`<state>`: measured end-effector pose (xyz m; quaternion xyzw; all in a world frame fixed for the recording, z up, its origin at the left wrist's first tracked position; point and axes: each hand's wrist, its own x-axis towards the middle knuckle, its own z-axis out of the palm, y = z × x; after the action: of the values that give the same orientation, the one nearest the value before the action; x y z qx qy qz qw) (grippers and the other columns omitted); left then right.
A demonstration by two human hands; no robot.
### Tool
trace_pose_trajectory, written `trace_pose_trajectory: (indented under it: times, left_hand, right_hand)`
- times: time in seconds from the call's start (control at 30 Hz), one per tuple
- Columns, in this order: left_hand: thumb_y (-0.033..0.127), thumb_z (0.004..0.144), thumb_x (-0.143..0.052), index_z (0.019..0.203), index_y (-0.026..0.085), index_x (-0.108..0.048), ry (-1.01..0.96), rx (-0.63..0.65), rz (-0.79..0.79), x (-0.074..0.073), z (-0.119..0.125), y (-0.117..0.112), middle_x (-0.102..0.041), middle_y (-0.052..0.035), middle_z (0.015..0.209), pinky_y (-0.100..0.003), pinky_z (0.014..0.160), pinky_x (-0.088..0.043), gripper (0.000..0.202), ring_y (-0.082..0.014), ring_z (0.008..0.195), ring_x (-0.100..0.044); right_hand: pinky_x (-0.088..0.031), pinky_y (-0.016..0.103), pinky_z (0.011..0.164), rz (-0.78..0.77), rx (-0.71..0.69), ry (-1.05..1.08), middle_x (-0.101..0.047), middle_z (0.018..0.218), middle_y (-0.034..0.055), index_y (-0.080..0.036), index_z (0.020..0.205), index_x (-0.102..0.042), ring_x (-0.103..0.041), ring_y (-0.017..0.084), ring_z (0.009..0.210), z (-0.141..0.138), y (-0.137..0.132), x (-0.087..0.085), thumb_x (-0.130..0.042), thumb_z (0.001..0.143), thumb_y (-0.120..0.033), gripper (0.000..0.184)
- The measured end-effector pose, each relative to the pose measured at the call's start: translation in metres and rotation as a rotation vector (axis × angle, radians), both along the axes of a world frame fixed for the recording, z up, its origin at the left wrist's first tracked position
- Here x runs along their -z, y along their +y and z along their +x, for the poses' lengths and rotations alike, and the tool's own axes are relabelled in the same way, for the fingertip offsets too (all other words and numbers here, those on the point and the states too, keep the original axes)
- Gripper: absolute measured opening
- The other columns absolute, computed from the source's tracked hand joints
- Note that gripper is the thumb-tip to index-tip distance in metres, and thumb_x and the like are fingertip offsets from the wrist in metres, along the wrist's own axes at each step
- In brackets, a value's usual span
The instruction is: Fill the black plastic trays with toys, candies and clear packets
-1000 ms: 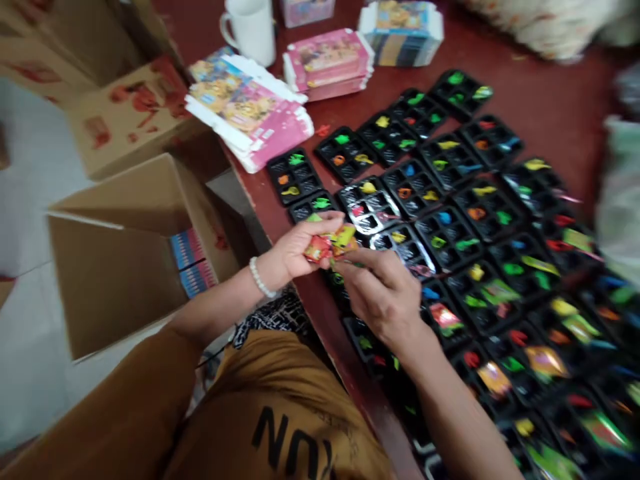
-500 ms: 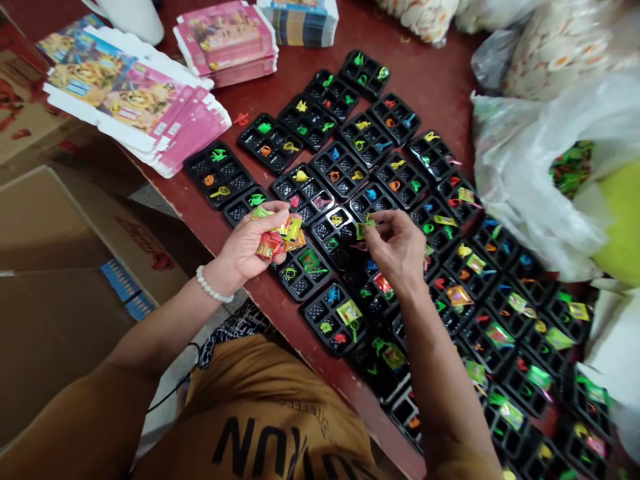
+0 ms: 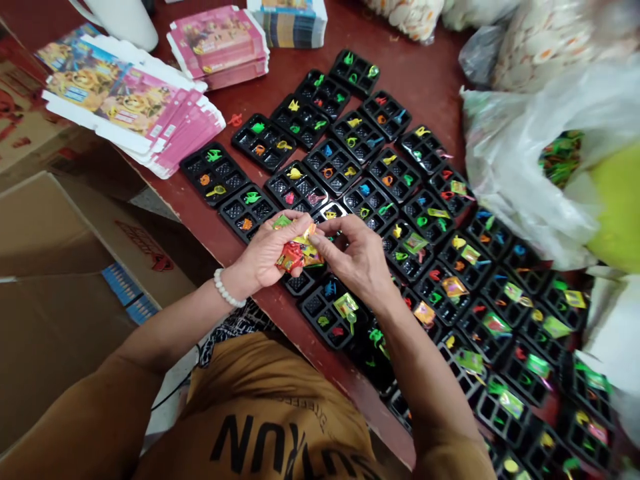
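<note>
A bunch of small shiny candy packets (image 3: 293,257), red, yellow and green, is held in my left hand (image 3: 265,250), the thumb pressing on top. My right hand (image 3: 357,257) meets it, thumb and forefinger pinching a packet at the bunch's right edge. Whether that packet is free of the bunch I cannot tell. Both hands hover over black compartment trays (image 3: 325,310) that hold little coloured plastic toys. A green packet (image 3: 346,305) lies in the tray just below my hands. Trays farther right also hold packets, such as an orange packet (image 3: 454,287).
Flattened printed boxes (image 3: 135,100) fan out at the table's left edge, with a pink box stack (image 3: 217,43) behind. A white plastic bag (image 3: 510,167) of small toys stands at right. An open cardboard box (image 3: 75,300) sits lower left. A white jug (image 3: 127,23) stands at the back.
My right hand has moved left from over the trays to the packets in my left hand. The green packet it pinched is no longer in its fingers. My left hand has shifted slightly right.
</note>
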<state>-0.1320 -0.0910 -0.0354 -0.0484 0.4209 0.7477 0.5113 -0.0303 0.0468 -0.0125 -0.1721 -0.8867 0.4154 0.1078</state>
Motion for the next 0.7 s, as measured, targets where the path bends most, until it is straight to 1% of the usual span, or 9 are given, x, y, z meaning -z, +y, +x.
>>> trace_pose_trajectory:
  times: [0.13,0.2,0.27,0.37,0.43,0.5,0.57,0.63,0.7]
  left_hand:
    - [0.032,0.072,-0.092,0.09,0.019,-0.062,-0.007,-0.013,-0.022,-0.003,0.009,0.005,-0.066,0.0021,0.077,-0.021,0.028,-0.048,0.037,-0.0157,0.053,-0.066]
    - [0.031,0.071,-0.092,0.089,0.019,-0.062,-0.012,-0.014,-0.016,-0.004,0.011,0.009,-0.066,0.0019,0.079,-0.021,0.028,-0.048,0.036,-0.0155,0.055,-0.066]
    - [0.03,0.072,-0.09,0.089,0.019,-0.063,-0.003,-0.006,-0.004,-0.004,0.012,0.015,-0.065,0.0017,0.08,-0.021,0.029,-0.049,0.034,-0.0154,0.056,-0.067]
    - [0.025,0.074,-0.088,0.092,0.019,-0.064,0.024,0.026,0.015,-0.004,0.011,0.025,-0.066,0.0005,0.08,-0.021,0.031,-0.051,0.03,-0.0162,0.057,-0.068]
    - [0.022,0.074,-0.086,0.095,0.018,-0.066,0.039,0.062,0.019,-0.003,0.01,0.032,-0.068,-0.001,0.082,-0.021,0.032,-0.052,0.029,-0.0168,0.059,-0.069]
    - [0.021,0.074,-0.086,0.098,0.018,-0.067,0.046,0.09,0.009,-0.001,0.007,0.038,-0.069,-0.0022,0.085,-0.021,0.032,-0.052,0.03,-0.0176,0.06,-0.07]
    - [0.02,0.074,-0.085,0.101,0.018,-0.068,0.038,0.104,-0.014,0.0,0.003,0.042,-0.07,-0.0029,0.086,-0.021,0.031,-0.051,0.032,-0.0183,0.059,-0.071]
    - [0.02,0.074,-0.086,0.102,0.018,-0.069,0.02,0.112,-0.036,0.001,-0.001,0.045,-0.071,-0.0039,0.087,-0.02,0.031,-0.05,0.032,-0.0195,0.061,-0.072]
    - [0.022,0.074,-0.087,0.099,0.017,-0.07,0.006,0.108,-0.047,0.002,-0.003,0.047,-0.071,-0.0044,0.087,-0.02,0.03,-0.049,0.03,-0.0202,0.061,-0.073]
  right_hand:
    - [-0.047,0.029,0.075,0.031,0.034,0.011,-0.068,0.087,0.0033,-0.019,0.086,-0.072,-0.06,0.016,0.081,0.003,0.001,0.003,-0.073,0.09,-0.032,0.014]
    - [-0.046,0.029,0.074,0.027,0.06,-0.014,-0.068,0.088,0.0033,-0.018,0.084,-0.071,-0.059,0.014,0.079,0.007,0.005,0.004,-0.073,0.09,-0.032,0.016]
    - [-0.044,0.027,0.07,-0.033,0.077,-0.064,-0.068,0.086,0.003,-0.018,0.085,-0.069,-0.057,0.013,0.075,0.011,0.009,0.005,-0.072,0.092,-0.039,0.022]
    - [-0.04,0.026,0.062,-0.2,0.1,-0.089,-0.066,0.076,0.0012,-0.018,0.081,-0.066,-0.053,0.011,0.065,0.014,0.018,0.006,-0.069,0.092,-0.052,0.036]
    - [-0.039,0.025,0.058,-0.291,0.151,-0.055,-0.064,0.07,0.0002,-0.018,0.076,-0.063,-0.05,0.01,0.061,0.014,0.031,0.008,-0.071,0.088,-0.059,0.044]
    - [-0.039,0.025,0.056,-0.33,0.226,-0.022,-0.062,0.068,-0.0001,-0.018,0.076,-0.062,-0.05,0.01,0.059,0.013,0.051,0.011,-0.073,0.084,-0.064,0.047]
    - [-0.04,0.025,0.055,-0.272,0.324,0.002,-0.062,0.068,0.0002,-0.018,0.08,-0.064,-0.051,0.011,0.058,0.012,0.077,0.016,-0.072,0.083,-0.062,0.045]
    - [-0.042,0.026,0.058,-0.114,0.442,0.022,-0.064,0.07,0.0012,-0.017,0.083,-0.066,-0.053,0.012,0.059,0.01,0.103,0.023,-0.07,0.086,-0.054,0.038]
    - [-0.044,0.028,0.063,0.067,0.519,-0.008,-0.066,0.073,0.002,-0.016,0.086,-0.068,-0.056,0.013,0.062,0.006,0.125,0.031,-0.07,0.088,-0.042,0.026]
